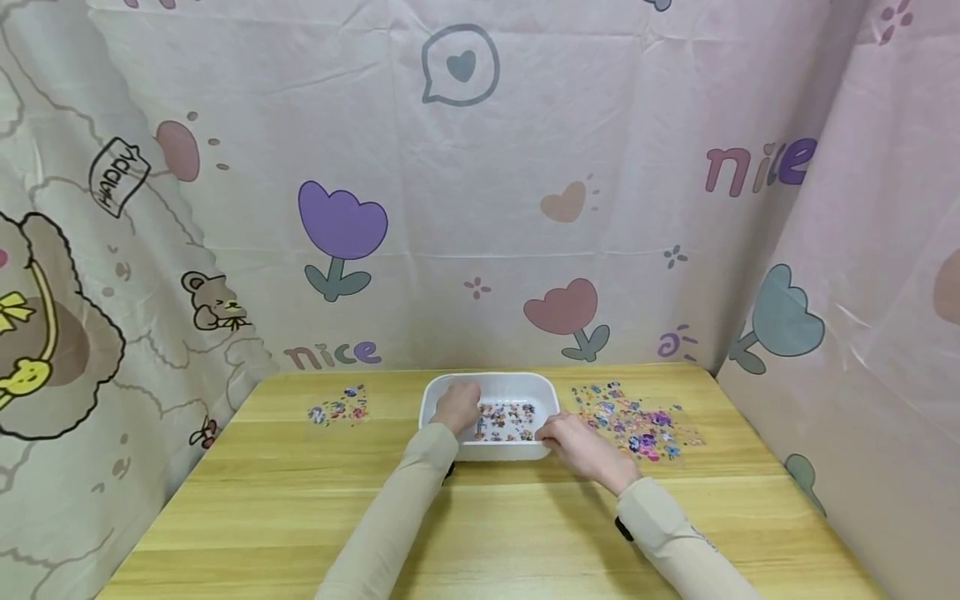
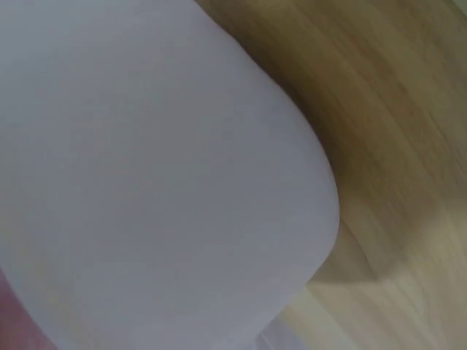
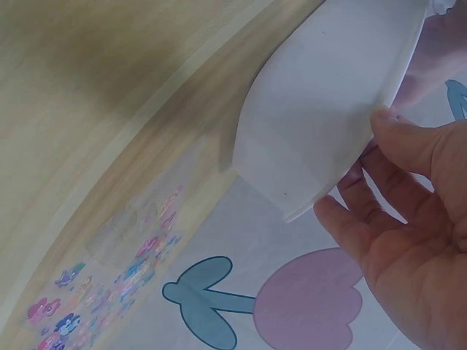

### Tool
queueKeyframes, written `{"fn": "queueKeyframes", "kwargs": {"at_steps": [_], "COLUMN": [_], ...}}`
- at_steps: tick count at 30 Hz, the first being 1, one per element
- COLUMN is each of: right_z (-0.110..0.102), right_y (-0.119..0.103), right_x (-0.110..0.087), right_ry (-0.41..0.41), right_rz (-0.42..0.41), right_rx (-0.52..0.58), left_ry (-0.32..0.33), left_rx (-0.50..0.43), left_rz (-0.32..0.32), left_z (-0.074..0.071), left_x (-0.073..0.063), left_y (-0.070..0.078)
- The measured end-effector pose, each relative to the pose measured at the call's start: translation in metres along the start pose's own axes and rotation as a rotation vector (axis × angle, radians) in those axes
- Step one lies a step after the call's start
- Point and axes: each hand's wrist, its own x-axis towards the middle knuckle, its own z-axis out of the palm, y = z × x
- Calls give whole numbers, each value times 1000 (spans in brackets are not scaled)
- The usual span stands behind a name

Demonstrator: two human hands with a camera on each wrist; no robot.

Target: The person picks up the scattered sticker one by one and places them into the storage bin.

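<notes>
A white plastic tub stands on the wooden table near its back edge; its outer wall fills most of the left wrist view. Inside lie small colourful stickers, seemingly on a clear sheet. My left hand reaches over the near left rim into the tub, beside the stickers. Its fingers look bent, but their tips are hidden, so what they hold cannot be seen. At the near right corner my right hand grips the tub's rim, thumb on one side and fingers on the other.
Right of the tub, clear sheets with many colourful stickers lie on the table. A smaller group of stickers lies to the left. A patterned curtain hangs behind the table and along both sides.
</notes>
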Motion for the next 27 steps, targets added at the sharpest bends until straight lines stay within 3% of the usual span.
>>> {"fn": "queueKeyframes", "kwargs": {"at_steps": [9,13,20,27], "right_z": [0,0,-1,0], "right_y": [-1,-1,-1,-1], "right_x": [-1,-2,-3,-1], "right_ry": [13,22,5,-9], "right_rz": [-3,-8,14,21], "right_rx": [3,-4,15,12], "left_ry": [7,36,136,179], "left_rx": [-26,-68,-113,-167], "left_rz": [9,65,227,231], "left_z": [-9,-13,-20,-24], "left_x": [-9,-12,-17,-27], "left_y": [-3,-4,-8,-20]}}
